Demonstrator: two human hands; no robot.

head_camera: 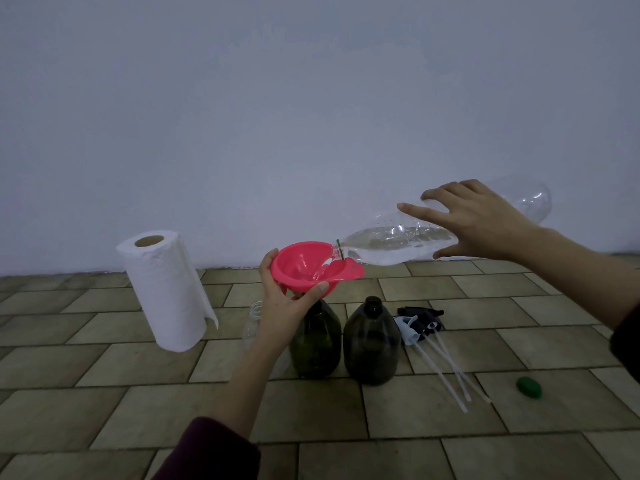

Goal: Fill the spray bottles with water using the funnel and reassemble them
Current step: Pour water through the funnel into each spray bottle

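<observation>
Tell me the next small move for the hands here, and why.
Probably keep tipping the clear water bottle with the right hand: water remains inside, its mouth is over the red funnel, which the left hand holds in the left dark spray bottle.

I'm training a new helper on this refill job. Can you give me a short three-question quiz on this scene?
1. True or false: the pink funnel sits in the neck of the right-hand dark bottle.
2. Which hand steadies the funnel? A) left hand B) right hand
3. Fill in: the spray heads lie on the floor to the ____ of the dark bottles.

Key
1. False: it is in the left dark bottle.
2. A; the right hand tips the clear bottle.
3. right
</observation>
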